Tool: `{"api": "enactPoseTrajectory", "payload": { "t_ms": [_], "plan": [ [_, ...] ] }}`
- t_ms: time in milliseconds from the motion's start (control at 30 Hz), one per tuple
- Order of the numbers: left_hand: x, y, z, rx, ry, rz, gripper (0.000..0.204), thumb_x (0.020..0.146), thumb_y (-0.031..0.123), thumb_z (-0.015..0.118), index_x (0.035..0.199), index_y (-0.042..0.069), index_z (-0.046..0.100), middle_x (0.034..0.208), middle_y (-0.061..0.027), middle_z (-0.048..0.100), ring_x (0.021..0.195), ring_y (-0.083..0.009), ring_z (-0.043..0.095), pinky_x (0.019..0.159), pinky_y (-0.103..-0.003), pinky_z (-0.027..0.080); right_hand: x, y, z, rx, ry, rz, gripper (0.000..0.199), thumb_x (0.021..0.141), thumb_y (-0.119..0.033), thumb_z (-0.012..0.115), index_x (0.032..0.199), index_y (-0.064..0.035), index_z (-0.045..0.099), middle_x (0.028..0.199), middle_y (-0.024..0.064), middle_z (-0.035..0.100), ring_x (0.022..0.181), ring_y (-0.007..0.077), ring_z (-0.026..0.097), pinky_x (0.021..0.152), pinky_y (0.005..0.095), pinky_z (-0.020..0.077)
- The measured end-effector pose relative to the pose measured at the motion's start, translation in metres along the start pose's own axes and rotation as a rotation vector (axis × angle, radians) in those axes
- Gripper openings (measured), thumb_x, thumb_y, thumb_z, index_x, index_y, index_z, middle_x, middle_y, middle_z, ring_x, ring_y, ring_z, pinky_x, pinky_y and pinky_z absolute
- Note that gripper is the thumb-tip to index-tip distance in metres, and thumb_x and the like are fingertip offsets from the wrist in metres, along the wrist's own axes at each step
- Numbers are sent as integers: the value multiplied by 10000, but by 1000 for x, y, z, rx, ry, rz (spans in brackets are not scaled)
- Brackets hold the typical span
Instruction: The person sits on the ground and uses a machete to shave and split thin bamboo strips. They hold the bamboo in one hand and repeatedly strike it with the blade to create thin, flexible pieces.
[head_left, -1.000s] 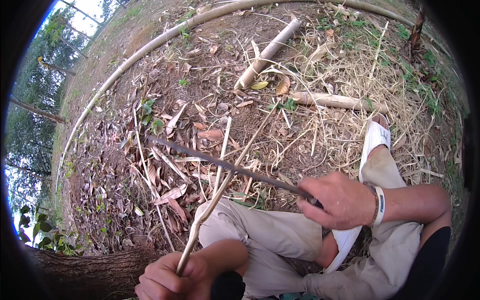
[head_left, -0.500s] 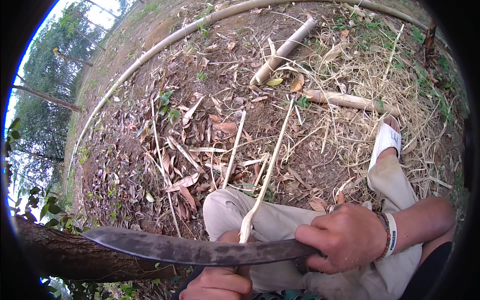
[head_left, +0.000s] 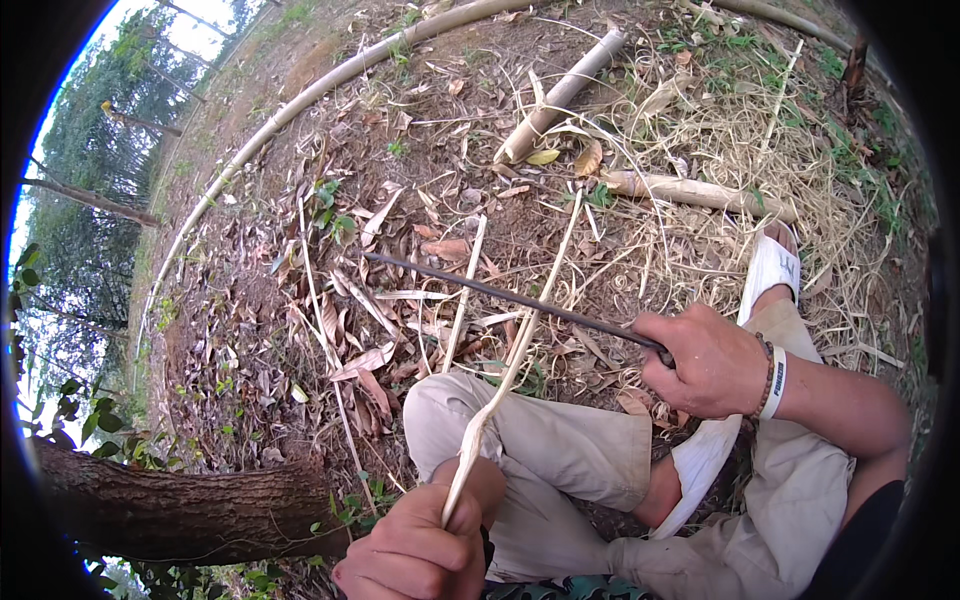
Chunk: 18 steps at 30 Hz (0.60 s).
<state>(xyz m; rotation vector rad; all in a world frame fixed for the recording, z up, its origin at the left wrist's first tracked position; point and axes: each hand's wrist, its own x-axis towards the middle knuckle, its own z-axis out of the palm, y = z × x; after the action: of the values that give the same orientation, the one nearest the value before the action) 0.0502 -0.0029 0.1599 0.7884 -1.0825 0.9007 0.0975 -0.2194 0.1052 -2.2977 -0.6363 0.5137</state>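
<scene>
My right hand (head_left: pixel 710 360) is closed around the handle of a machete (head_left: pixel 480 287). Its dark blade appears nearly edge-on, pointing left and away, and crosses over a pale split strip (head_left: pixel 490 405) beyond my knee. Whether blade and strip touch I cannot tell. Low in the picture, my left hand (head_left: pixel 415 550) grips the near end of that strip. From there the strip slants up over my bent leg (head_left: pixel 540 420) toward the leafy ground, with a ragged, thicker part near the fist.
Two cut pole pieces (head_left: pixel 565 95) (head_left: pixel 700 193) lie ahead among curly shavings (head_left: pixel 810 150). A long pole (head_left: pixel 300 105) arcs along the far side. Another pale strip (head_left: pixel 467 295) rests on dry leaves. At left is a thick trunk (head_left: pixel 190 505); my white-strapped footwear (head_left: pixel 775 270) is at right.
The machete has moved up and away from over my left hand, its blade turning from broadside to edge-on. My left hand now shows fully, still gripping the strip.
</scene>
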Motion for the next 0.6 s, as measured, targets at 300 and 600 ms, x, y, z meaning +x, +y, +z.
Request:
{"api": "enactPoseTrajectory", "payload": {
  "t_ms": [300, 600],
  "plan": [
    [0, 0, -8, -10, 28, 14, 547, 1015, 482, 419, 592, 157, 293, 500, 98, 234, 399, 3, 169, 366, -190, 121, 24, 28, 8, 88, -58, 33, 233, 794, -218, 552, 865, 0, 595, 669, 204, 616, 618, 418, 612, 613, 492, 506],
    [3, 0, -19, 31, 41, 15, 548, 1018, 503, 388, 612, 144, 304, 508, 79, 244, 401, -26, 175, 361, -193, 149, 53, 68, 19, 15, 55, 120, 241, 809, -215, 527, 807, 18, 588, 635, 234, 586, 656, 415, 615, 668, 489, 493]
  ]
}}
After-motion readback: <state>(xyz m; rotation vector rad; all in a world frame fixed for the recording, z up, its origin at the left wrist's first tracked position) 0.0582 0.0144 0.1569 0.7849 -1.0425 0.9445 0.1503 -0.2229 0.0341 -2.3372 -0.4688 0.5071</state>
